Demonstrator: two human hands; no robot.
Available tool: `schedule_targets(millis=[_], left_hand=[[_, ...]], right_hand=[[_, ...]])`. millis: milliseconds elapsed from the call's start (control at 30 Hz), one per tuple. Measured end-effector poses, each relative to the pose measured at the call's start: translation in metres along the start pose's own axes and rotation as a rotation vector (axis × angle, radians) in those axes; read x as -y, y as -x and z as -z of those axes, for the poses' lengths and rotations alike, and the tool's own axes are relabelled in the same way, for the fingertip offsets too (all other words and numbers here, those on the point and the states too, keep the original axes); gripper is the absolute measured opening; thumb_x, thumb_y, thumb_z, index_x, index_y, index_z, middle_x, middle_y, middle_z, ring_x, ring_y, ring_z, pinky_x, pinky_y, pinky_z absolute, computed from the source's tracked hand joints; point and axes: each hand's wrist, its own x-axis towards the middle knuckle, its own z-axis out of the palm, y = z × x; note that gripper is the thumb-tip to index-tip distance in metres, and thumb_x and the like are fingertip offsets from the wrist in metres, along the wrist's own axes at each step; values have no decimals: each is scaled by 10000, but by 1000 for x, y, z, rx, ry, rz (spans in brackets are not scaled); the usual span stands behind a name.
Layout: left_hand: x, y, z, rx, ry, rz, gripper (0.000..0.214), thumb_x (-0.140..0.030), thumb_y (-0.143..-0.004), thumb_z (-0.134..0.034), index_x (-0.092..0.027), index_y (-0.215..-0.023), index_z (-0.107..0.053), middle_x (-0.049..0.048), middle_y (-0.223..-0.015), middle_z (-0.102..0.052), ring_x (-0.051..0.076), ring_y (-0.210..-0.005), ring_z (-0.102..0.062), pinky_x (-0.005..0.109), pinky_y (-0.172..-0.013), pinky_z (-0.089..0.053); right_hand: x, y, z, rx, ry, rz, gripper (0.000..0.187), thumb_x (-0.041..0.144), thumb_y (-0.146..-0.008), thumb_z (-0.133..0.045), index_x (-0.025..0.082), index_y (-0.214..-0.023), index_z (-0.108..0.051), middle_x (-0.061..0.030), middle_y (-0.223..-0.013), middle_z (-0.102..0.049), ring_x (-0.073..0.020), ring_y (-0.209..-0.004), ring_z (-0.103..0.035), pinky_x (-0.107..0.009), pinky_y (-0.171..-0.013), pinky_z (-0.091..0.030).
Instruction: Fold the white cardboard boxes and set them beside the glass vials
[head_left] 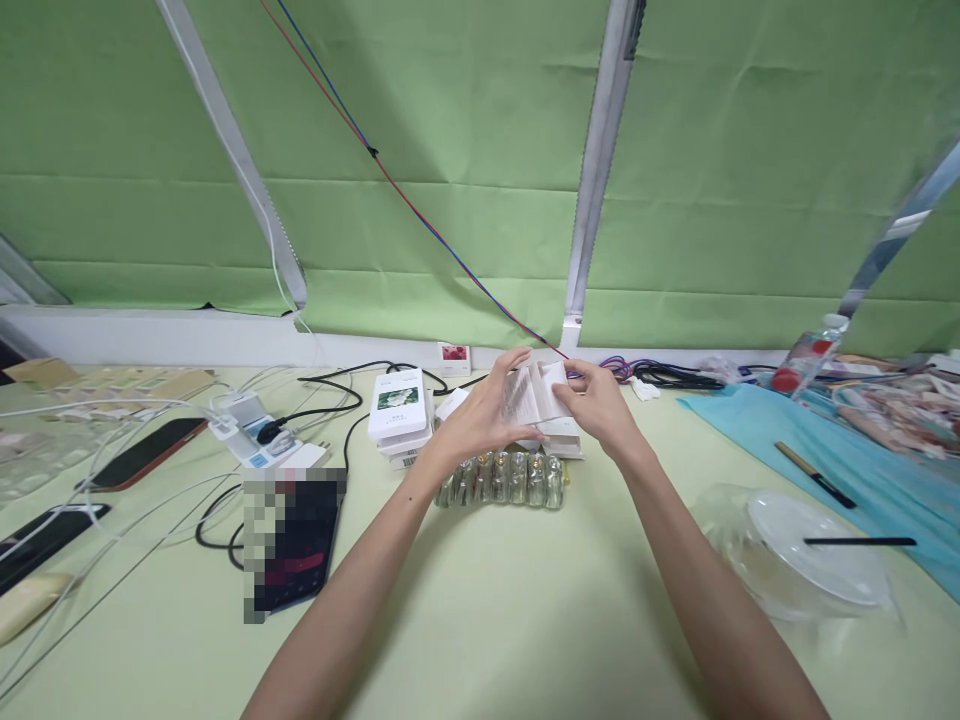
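Observation:
A small white box with fine print is held up between my two hands. My left hand grips its left side, thumb and fingers around it. On the other side my right hand pinches the box's right edge. What is inside the box cannot be made out. Just below stands a row of several small clear glass bottles, close together. More white boxes lie behind my hands, partly hidden. To the left is a stack of white boxes, the top one with a flower picture.
At left are a power strip, tangled cables, phones and a partly blurred tablet. To the right are a lidded plastic bowl, a blue cloth, a knife and a bottle. Green blinds hang behind.

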Motion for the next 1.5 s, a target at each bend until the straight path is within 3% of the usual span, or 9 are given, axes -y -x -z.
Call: schedule_targets(millis=[167,300,367,600,800,1067,1267,1400,1500], left_hand=[[-15,-2,2,-166,-29,-98,826,-450,-804,-791,-285,-1469,-331,147,-1498,-478,311,-1368,-513,484,-1118,-447],[-35,-1,7,-392,-87,-191,307,-319,-901,-658,-195,-1157,-543,80,-1062,-664,195,-963,-652,357,-895,-539],[-45,0,12,-230,-92,-129,101,-289,-935,-574,-191,-961,-577,38,-886,-657,162,-815,-619,307,-782,-516],[-63,8,8,743,-230,281,182,-362,-886,-538,-204,-824,-604,33,-811,-651,197,-740,-618,277,-569,-395],[-78,11,-22,1148,-306,361,357,-564,-830,-626,-217,-911,-647,85,-1105,-675,274,-873,-676,308,-552,-425],[-75,9,-37,1293,-350,318,354,-525,-846,-650,-188,-955,-655,113,-1188,-690,306,-926,-697,334,-549,-456],[-80,11,-27,1233,-292,392,343,-509,-832,-682,-202,-982,-660,79,-1114,-739,292,-930,-710,331,-674,-497],[-80,15,-23,1169,-286,421,388,-528,-832,-674,-229,-1080,-684,68,-1129,-745,321,-1026,-698,377,-838,-528],[-76,19,-26,1165,-289,434,436,-484,-805,-711,-226,-1156,-692,83,-1137,-750,341,-1055,-695,407,-893,-535]], right_hand=[[-12,-6,-2,-29,-203,-32,408,268,-681,-632,146,-1066,-685,-77,-823,-798,-221,-681,-741,-309,-630,-571],[-20,-11,-5,-99,-330,-80,447,296,-632,-667,137,-1049,-682,-41,-688,-765,-205,-577,-698,-272,-540,-518],[-23,-12,-8,-136,-352,-69,447,308,-620,-676,136,-1032,-680,-31,-656,-750,-194,-549,-678,-260,-519,-500],[-22,-9,-25,-170,-284,25,449,345,-688,-653,147,-1090,-666,-59,-773,-778,-196,-577,-691,-271,-527,-522],[4,-22,-50,-111,-161,169,341,232,-756,-584,157,-1073,-682,-95,-979,-787,-227,-789,-756,-309,-660,-590],[50,-45,-97,-76,158,482,360,107,-837,-485,143,-1136,-681,-88,-1039,-776,-234,-882,-738,-384,-913,-550],[78,-44,-129,36,481,572,484,53,-905,-400,154,-1349,-565,-109,-1000,-763,-278,-908,-716,-370,-846,-534],[74,-38,-146,117,643,775,412,62,-989,-343,198,-1326,-536,-109,-1135,-727,-255,-939,-708,-331,-778,-539],[59,-34,-153,201,706,978,353,56,-1010,-389,186,-1301,-541,-123,-1294,-674,-226,-1116,-670,-318,-889,-532]])
